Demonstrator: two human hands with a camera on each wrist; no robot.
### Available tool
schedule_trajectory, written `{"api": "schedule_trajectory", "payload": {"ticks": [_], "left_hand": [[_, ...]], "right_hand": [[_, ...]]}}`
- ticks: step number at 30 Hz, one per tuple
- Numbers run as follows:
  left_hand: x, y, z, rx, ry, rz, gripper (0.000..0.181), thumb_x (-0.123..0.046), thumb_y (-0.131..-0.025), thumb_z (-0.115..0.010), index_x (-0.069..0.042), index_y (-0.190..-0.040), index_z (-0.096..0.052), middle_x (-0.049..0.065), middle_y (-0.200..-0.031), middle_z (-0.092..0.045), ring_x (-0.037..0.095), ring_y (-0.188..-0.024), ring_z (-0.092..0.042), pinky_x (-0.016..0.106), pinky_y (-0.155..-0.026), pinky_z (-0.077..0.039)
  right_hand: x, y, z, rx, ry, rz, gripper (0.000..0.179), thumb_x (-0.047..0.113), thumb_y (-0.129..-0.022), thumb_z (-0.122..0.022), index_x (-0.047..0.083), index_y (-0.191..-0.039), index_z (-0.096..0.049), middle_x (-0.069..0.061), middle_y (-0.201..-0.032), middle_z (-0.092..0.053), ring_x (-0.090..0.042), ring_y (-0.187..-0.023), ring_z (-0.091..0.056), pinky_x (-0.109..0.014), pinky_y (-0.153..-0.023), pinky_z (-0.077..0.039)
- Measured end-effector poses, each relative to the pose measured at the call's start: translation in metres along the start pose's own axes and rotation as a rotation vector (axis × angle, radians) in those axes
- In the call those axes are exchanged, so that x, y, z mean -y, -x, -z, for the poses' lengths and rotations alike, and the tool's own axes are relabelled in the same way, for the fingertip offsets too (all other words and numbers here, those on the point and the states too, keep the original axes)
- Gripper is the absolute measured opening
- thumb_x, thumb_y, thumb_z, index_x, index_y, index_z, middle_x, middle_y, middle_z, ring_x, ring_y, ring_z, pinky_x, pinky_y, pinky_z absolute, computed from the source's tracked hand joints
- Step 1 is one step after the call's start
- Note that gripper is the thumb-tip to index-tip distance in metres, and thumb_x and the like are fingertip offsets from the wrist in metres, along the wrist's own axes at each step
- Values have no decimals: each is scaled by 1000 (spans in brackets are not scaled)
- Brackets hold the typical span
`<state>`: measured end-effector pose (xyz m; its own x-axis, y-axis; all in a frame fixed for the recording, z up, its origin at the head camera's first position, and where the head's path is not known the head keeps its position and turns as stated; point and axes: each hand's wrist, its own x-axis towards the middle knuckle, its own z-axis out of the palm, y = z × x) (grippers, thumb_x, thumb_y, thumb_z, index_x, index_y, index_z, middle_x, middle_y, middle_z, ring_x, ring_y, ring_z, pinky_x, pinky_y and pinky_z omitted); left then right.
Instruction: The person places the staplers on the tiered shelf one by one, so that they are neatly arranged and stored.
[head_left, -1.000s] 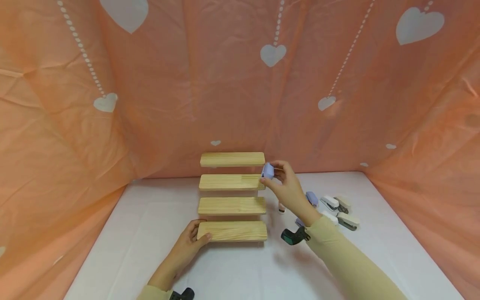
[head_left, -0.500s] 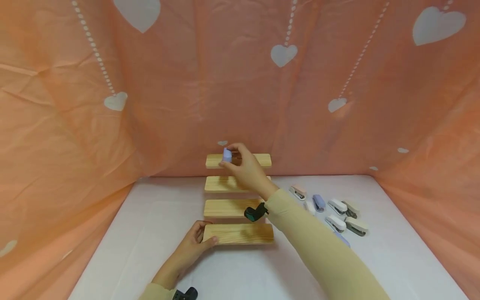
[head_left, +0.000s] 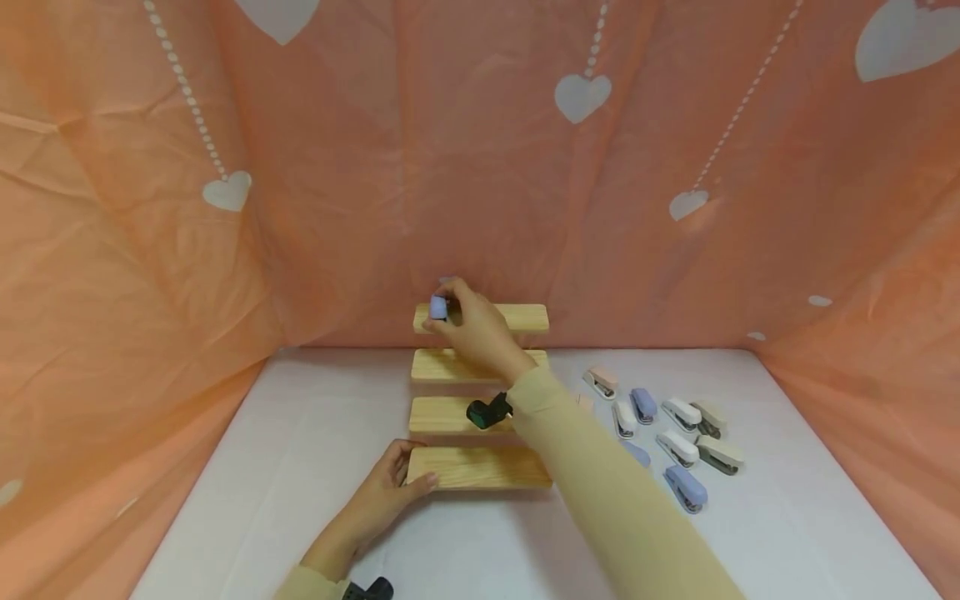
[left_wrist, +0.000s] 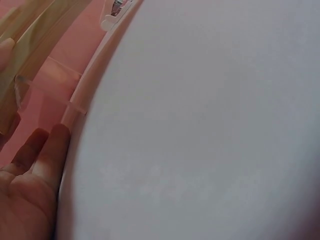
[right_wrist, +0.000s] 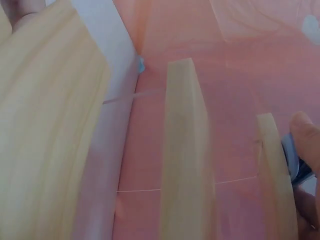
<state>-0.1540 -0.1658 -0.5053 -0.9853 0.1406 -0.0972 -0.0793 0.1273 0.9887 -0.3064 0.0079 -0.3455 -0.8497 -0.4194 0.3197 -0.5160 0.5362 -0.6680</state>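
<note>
A light wooden rack of stepped shelves stands mid-table. At the left end of its top shelf (head_left: pixel 525 317), my right hand (head_left: pixel 480 329) pinches a small purple stapler (head_left: pixel 438 307) between thumb and fingers. The right wrist view has the stapler (right_wrist: pixel 290 157) against the shelf board (right_wrist: pixel 277 180), partly covered by the thumb. My left hand (head_left: pixel 378 493) grips the left end of the lowest shelf (head_left: pixel 480 468), thumb on its front face and fingers behind. In the left wrist view, fingers (left_wrist: pixel 52 155) of this hand show below the boards, beside a clear support piece (left_wrist: pixel 52 92).
Right of the rack, several small staplers lie on the white tabletop (head_left: pixel 780 517): purple (head_left: pixel 686 488), white (head_left: pixel 677 448), beige (head_left: pixel 720 455) and pink (head_left: pixel 602 382) ones among them. An orange curtain (head_left: pixel 480 183) with white hearts hangs behind and at both sides.
My right hand has carried the purple stapler left and up, from the second shelf's right end to the top shelf's left end. The left hand keeps its hold. The head view has shifted slightly.
</note>
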Motion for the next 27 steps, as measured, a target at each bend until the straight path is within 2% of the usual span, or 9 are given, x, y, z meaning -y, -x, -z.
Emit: {"api": "schedule_trajectory", "payload": {"ticks": [5, 12, 15, 18, 20, 22, 27], "left_hand": [[-1, 2, 1, -4, 3, 7, 56, -28, -81, -79, -10, -123, -47, 14, -146, -42, 28, -142, -25, 43, -115, -21], [2, -1, 2, 23, 41, 0, 58, -25, -82, -79, -10, -126, -46, 12, -144, -45, 26, -140, -31, 42, -113, -27], [2, -2, 2, 26, 44, -12, 57, -24, -82, -79, -10, -126, -46, 11, -143, -46, 25, -139, -32, 41, -112, -29], [2, -2, 1, 24, 43, -14, 57, -24, -81, -79, -10, -126, -46, 11, -144, -44, 24, -139, -32, 40, -112, -30], [2, -1, 1, 25, 45, -14, 57, -24, -82, -79, -10, -126, -46, 12, -145, -43, 25, -140, -31, 40, -111, -31], [1, 0, 1, 29, 45, -14, 57, -24, -82, -79, -9, -126, -46, 13, -145, -42, 26, -140, -30, 39, -111, -32], [1, 1, 1, 31, 46, -19, 58, -24, -82, -79, -9, -126, -45, 13, -144, -43, 27, -139, -32, 39, -110, -33]], "right_hand": [[3, 0, -2, -8, 47, -14, 57, 46, -89, -67, 23, -135, -44, 0, -121, -61, -14, -110, -58, -36, -93, -47], [3, -1, -5, -21, 56, -55, 63, 48, -87, -67, 27, -140, -40, 0, -128, -59, -18, -115, -57, -39, -94, -46], [3, 0, -1, -10, 13, -63, 73, 49, -86, -68, 27, -146, -33, -1, -135, -55, -18, -121, -53, -38, -100, -43], [1, 4, 2, 18, -97, -80, 80, 47, -86, -69, 26, -150, -26, 0, -145, -45, -15, -130, -46, -36, -107, -39], [-2, 12, 6, 27, -186, -94, 82, 45, -87, -69, 25, -151, -23, 0, -148, -39, -14, -133, -42, -35, -108, -39], [-6, 24, 11, 17, -262, -84, 79, 41, -89, -69, 22, -151, -25, -2, -148, -39, -15, -132, -43, -36, -106, -41], [-22, 74, 36, -34, -314, -35, 70, 41, -89, -69, 16, -146, -37, -8, -140, -49, -19, -121, -53, -39, -99, -46]]}}
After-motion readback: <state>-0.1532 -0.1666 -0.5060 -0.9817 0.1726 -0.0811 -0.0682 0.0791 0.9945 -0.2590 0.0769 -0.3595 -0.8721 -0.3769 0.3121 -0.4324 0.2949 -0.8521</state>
